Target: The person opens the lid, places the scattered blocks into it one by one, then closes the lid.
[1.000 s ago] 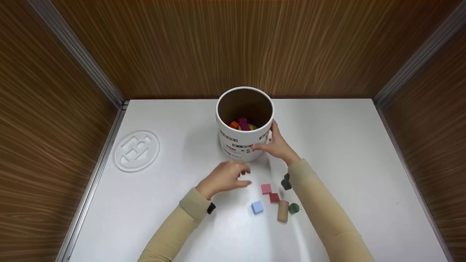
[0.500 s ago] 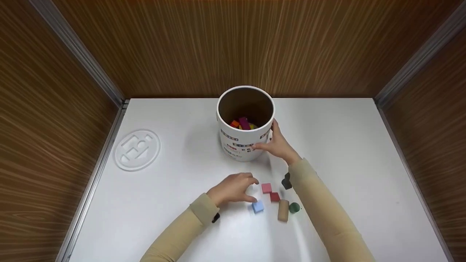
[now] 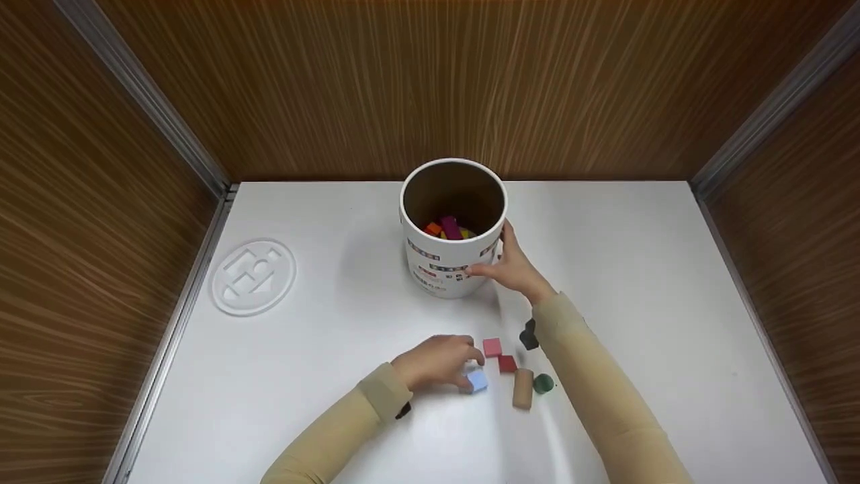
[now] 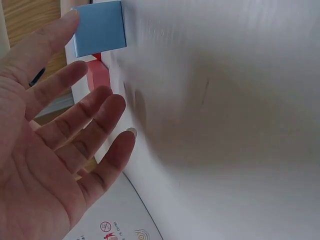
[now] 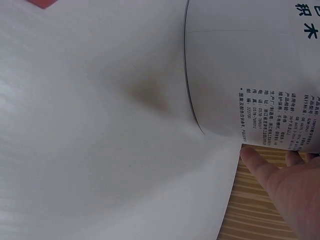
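A light blue cube (image 3: 478, 381) lies on the white table, and my left hand (image 3: 437, 361) is over its left side. In the left wrist view the thumb tip overlaps a corner of the blue cube (image 4: 100, 29), while the other fingers (image 4: 107, 112) stay loosely bent and spread with nothing between them. My right hand (image 3: 516, 272) grips the lower right side of a white cylindrical bucket (image 3: 440, 269), thumb on its front. Orange, purple and yellow blocks (image 3: 450, 228) lie inside the bucket.
Right of the cube lie a pink block (image 3: 492, 347), a red block (image 3: 507, 364), a wooden cylinder (image 3: 523, 388), a green round block (image 3: 543, 384) and a black block (image 3: 529, 336). A white embossed disc (image 3: 253, 277) sits at left. Wood-grain panels (image 3: 430, 87) enclose the table.
My left hand has moved right and toward the near side, from just in front of the bucket down to the blue cube. The right hand keeps its hold on the bucket.
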Available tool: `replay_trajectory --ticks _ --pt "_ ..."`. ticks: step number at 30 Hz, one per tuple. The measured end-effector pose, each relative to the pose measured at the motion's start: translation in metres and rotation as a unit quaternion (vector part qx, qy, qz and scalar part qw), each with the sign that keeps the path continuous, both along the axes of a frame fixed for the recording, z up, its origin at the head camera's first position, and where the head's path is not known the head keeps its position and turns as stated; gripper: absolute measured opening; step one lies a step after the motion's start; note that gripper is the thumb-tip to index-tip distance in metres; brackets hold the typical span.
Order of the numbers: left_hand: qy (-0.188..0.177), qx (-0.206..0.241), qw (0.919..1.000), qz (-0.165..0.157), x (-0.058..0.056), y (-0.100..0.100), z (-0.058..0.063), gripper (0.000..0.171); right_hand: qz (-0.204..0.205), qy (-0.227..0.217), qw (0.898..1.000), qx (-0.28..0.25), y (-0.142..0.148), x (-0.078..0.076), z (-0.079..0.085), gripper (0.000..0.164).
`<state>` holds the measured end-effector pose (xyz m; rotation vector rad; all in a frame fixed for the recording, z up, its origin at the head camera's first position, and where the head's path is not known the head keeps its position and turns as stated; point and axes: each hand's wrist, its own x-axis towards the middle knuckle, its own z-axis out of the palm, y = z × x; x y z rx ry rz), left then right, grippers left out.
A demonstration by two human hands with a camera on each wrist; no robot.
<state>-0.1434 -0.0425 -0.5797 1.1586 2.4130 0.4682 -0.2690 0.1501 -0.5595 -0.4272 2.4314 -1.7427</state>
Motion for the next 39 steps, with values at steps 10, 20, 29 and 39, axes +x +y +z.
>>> replay_trajectory --ticks 10,20,29,39 --pt "-0.034 0.012 0.9993 -0.012 0.001 0.000 -0.001 0.033 -0.002 -0.022 1.000 0.007 -0.002 0.006 0.010 0.122" --pt "-0.051 0.032 0.9982 0.004 -0.001 -0.003 -0.001 0.023 0.013 -0.021 1.000 -0.005 -0.008 0.019 0.038 0.119" --pt "-0.032 0.055 0.9978 0.020 -0.006 -0.013 0.008 0.026 0.010 -0.010 1.000 -0.011 -0.003 0.006 0.013 0.122" --pt "-0.008 0.131 0.9896 0.058 -0.019 -0.027 0.048 0.028 -0.003 -0.011 1.000 0.004 0.000 0.000 0.001 0.123"
